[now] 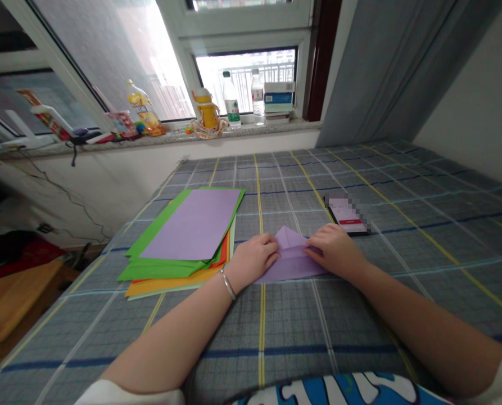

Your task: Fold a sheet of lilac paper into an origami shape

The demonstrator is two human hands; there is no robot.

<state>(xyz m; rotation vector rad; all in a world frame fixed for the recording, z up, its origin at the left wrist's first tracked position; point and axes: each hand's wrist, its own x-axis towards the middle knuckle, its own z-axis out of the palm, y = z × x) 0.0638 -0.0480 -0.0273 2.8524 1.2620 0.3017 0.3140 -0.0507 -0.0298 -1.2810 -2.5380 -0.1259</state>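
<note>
A folded sheet of purple paper (293, 264) lies on the plaid cloth in front of me, its far end coming to a point and a crease running across it. My left hand (257, 256), with a bracelet at the wrist, has its fingers curled on the paper's left edge. On the opposite edge, my right hand (337, 250) pinches the paper between thumb and fingers. Left of my hands is a stack of coloured sheets with a flat purple sheet (195, 222) on top and green sheets (162, 270) beneath; orange and yellow edges stick out below.
A phone (347, 216) with a lit, partly blurred screen rests beyond my right hand. Bottles, including a green-capped one (231, 104), and boxes (278, 100) line the windowsill. The plaid cloth (402, 236) spreads to both sides. A wooden stool or bench (18, 298) stands lower left.
</note>
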